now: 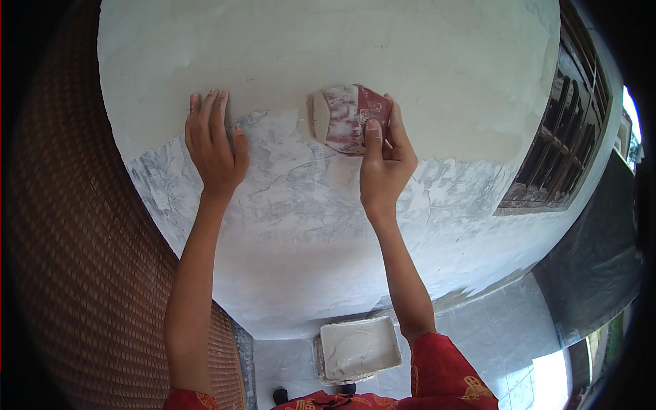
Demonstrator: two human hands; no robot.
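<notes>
My right hand (pixel 388 160) grips a dark red putty scraper (pixel 372 109), thumb on its near face and fingers behind. White smears cover the scraper's left half, and a thick band of cream putty (pixel 320 117) sits along its left edge, at the wall. My left hand (pixel 217 147) rests against the wall (pixel 273 51) further left, fingers stretched out and thumb apart, holding nothing. Smooth cream coating covers the wall above both hands. Around and below them lies a patchy white and grey band (pixel 287 184) with streaky marks.
A square tub of white putty (pixel 359 348) stands on the grey tiled floor (pixel 471 335) below my arms. Brown woven matting (pixel 89 225) runs along the left. At the right are a dark wooden window with bars (pixel 564 130) and a black sheet (pixel 594 246).
</notes>
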